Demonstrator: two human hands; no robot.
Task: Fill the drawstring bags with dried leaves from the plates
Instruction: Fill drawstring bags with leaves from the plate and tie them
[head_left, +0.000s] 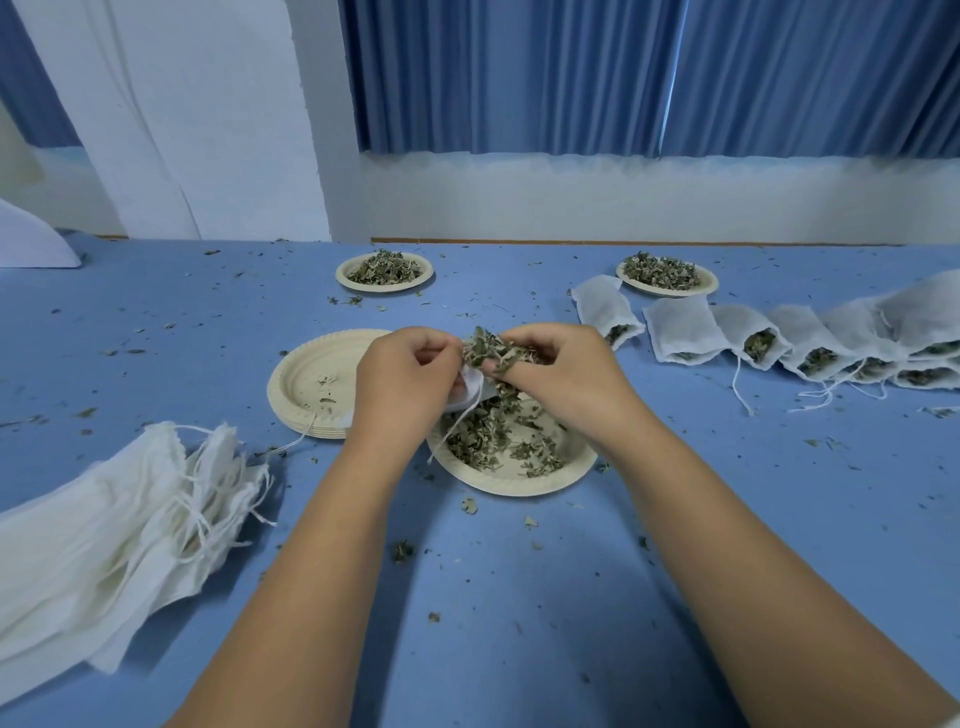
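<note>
Over the near paper plate (519, 488), which holds a loose scatter of dried leaves (488, 441), the left hand (402, 374) pinches a small white drawstring bag (471, 388) with curled fingers (436, 344), its cord hanging down to the plate. The right hand (561, 374) has its fingers closed round a clump of leaves (493, 347) at the bag's mouth. Just left of it sits a stack of paper plates (311, 374), the top one holding only crumbs. Two far plates (384, 287) (670, 292) are each heaped with leaves. A row of filled bags (680, 327) lies along the right of the blue counter (519, 597), mouths showing leaves. A pile of empty bags (130, 509) lies at the left.
</note>
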